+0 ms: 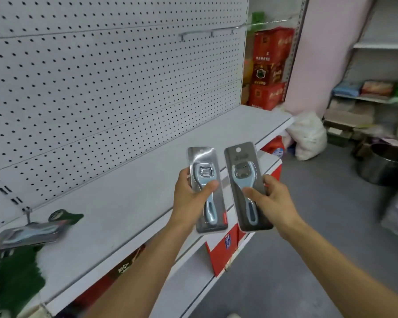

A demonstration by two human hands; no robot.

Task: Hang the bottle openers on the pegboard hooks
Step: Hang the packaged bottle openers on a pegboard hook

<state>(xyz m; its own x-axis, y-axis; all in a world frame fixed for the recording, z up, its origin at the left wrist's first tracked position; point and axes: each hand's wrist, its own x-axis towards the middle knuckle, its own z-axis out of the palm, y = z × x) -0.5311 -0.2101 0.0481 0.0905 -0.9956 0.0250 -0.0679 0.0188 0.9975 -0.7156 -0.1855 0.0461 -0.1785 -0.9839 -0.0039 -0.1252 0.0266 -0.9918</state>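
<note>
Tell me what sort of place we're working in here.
Most likely a small shop or its stockroom: a white pegboard display wall above a shelf, carded bottle openers held in the left hand and right hand, and stacked red cartons behind.

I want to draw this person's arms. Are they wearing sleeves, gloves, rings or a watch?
No. Both forearms are bare right up to the bottom edge of the picture, so no sleeves show. The left hand and the right hand have no gloves, and no rings, watch or bracelet can be seen. The fingernails look short.
</note>
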